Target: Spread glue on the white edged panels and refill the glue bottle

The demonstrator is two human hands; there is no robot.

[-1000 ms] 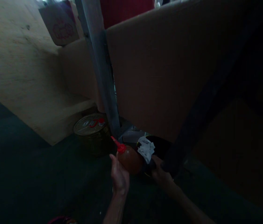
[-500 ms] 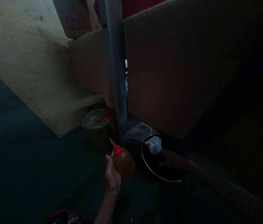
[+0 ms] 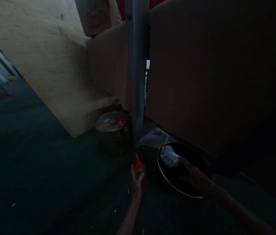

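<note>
Where the lowest corner of the wooden board [image 3: 47,71] points to the dark floor [image 3: 42,169], I see just beside it a round tin [image 3: 112,123]. To its right, my left hand [image 3: 136,180] is closed around a red-nozzled bottle [image 3: 141,169]. Inside the left edge of a black bin [image 3: 174,179] lies a crumpled white wad [image 3: 169,157]; my right hand [image 3: 198,177] reaches there, but I cannot tell whether it grips.

Single cam, on person's head, looking fwd & down. Ctr of view falls approx. on lower pt. of metal post [image 3: 138,71]. L hand [image 3: 137,179] & R hand [image 3: 198,178] nearest, low in shot; drum [image 3: 112,138] further off. Floor [image 3: 42,182] seen from above, its edge along wood panel [image 3: 47,65] running diag. at view's L.
</note>
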